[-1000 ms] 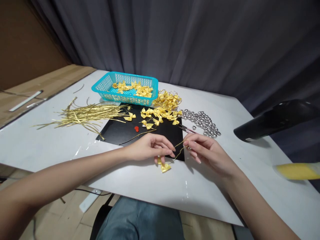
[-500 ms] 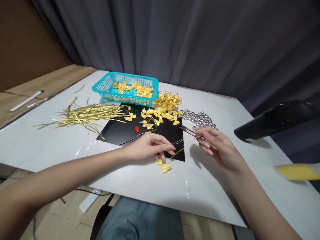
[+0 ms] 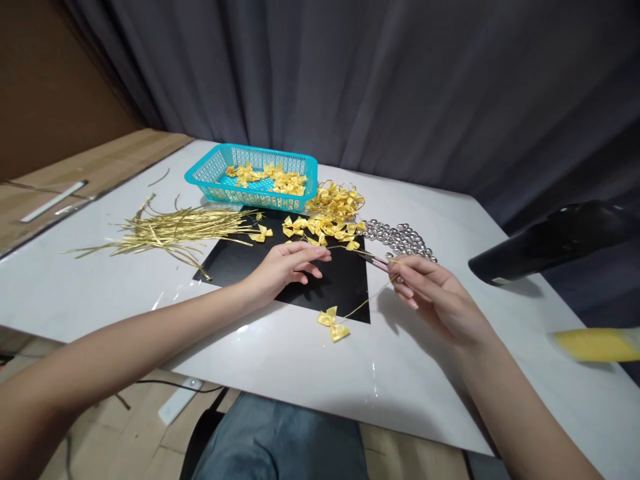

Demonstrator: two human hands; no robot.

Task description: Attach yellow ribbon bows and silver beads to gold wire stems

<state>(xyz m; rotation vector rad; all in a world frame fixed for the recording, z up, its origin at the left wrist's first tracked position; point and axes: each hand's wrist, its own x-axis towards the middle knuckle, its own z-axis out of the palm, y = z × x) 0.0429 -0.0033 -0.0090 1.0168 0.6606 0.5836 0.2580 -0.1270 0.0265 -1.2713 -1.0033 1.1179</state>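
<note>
My right hand pinches a thin gold cord that runs down to a yellow ribbon bow on the white table. From the same hand juts a slim two-pronged metal tool; whether it is scissors or tweezers I cannot tell. Over the black mat, my left hand has its thumb and forefinger together on the cord's other stretch, with the remaining fingers loosely bent. More yellow bows lie just behind it on the mat.
Behind the mat stands a turquoise basket holding bows. To the left is a heap of gold cords. Silver beads are spread at the right, near a dark cylindrical object. A blurred yellow item is at the right edge.
My left hand has moved up and left, away from the bow, drawing a stretch of cord with it. The bow is now fully in view; my right hand has barely shifted.
</note>
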